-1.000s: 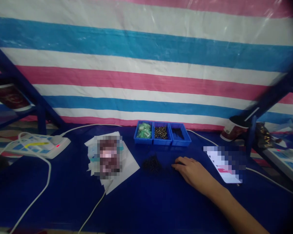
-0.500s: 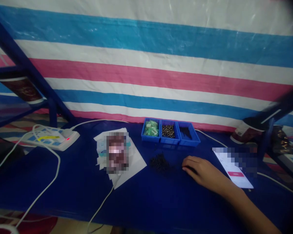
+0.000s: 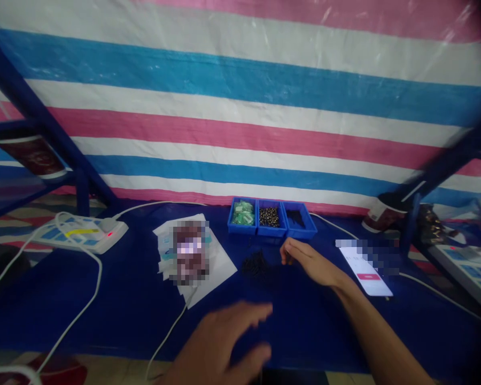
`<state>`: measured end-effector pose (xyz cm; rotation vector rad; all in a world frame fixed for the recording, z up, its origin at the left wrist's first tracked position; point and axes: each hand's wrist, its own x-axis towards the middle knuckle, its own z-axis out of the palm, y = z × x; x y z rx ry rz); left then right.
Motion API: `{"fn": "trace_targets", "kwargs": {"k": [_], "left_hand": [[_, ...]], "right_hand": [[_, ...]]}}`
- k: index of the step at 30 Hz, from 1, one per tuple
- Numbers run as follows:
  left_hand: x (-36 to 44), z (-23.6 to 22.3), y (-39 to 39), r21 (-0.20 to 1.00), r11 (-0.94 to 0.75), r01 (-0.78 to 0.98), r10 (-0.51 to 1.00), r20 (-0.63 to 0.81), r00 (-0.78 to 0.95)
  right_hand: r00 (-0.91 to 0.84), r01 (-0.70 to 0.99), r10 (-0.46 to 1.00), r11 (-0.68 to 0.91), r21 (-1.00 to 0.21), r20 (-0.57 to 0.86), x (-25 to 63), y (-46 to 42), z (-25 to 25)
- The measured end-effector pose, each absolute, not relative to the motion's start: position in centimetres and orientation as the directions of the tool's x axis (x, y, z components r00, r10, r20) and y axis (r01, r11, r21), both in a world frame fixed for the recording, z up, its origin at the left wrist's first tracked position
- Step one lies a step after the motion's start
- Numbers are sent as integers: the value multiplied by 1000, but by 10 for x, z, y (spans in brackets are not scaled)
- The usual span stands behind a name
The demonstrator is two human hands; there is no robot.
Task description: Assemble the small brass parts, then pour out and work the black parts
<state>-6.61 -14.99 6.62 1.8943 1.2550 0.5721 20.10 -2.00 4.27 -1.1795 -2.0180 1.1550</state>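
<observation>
My right hand (image 3: 310, 266) is raised just right of a loose pile of small black screws (image 3: 255, 264), its thumb and fingertips pinched close together. A small dark bit may lie between the fingertips, but it is too small to tell. Lower down, my left hand (image 3: 220, 342) is blurred over the blue table cover (image 3: 116, 315), fingers spread and holding nothing. Behind the pile stands a blue three-compartment tray (image 3: 271, 218) holding green packets, brass-coloured parts and thin black pieces.
A white sheet of paper (image 3: 216, 262) lies left of the pile under a pixelated packet (image 3: 190, 252). A phone (image 3: 364, 272) lies right of my right hand. A white power strip (image 3: 80, 233) and cables lie on the left, with a striped tarp behind and blue frame posts at both sides.
My left hand has come into view at the bottom. My right hand has lifted and moved left and farther away, its fingers drawn together. The head view has shifted slightly.
</observation>
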Motion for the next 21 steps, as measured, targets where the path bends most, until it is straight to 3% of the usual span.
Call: {"fn": "trace_targets", "kwargs": {"k": [2, 4, 6, 15, 21], "left_hand": [[-46, 73, -109, 767, -310, 562, 900, 47, 432], [-25, 74, -72, 585, -512, 629, 847, 223, 482], [-11, 70, -45, 485, -619, 618, 781, 297, 550], [-3, 37, -28, 694, -619, 367, 777, 474, 415], [-5, 26, -26, 708, -656, 262, 743, 545, 389]], "right_hand": [[-449, 328, 893, 203, -922, 37, 195, -19, 34], [-413, 266, 909, 180, -947, 57, 192, -20, 27], [-365, 221, 928, 168, -961, 78, 190, -21, 22], [-308, 111, 944, 158, -981, 117, 173, -28, 19], [-277, 96, 959, 92, -991, 62, 167, -29, 17]]}}
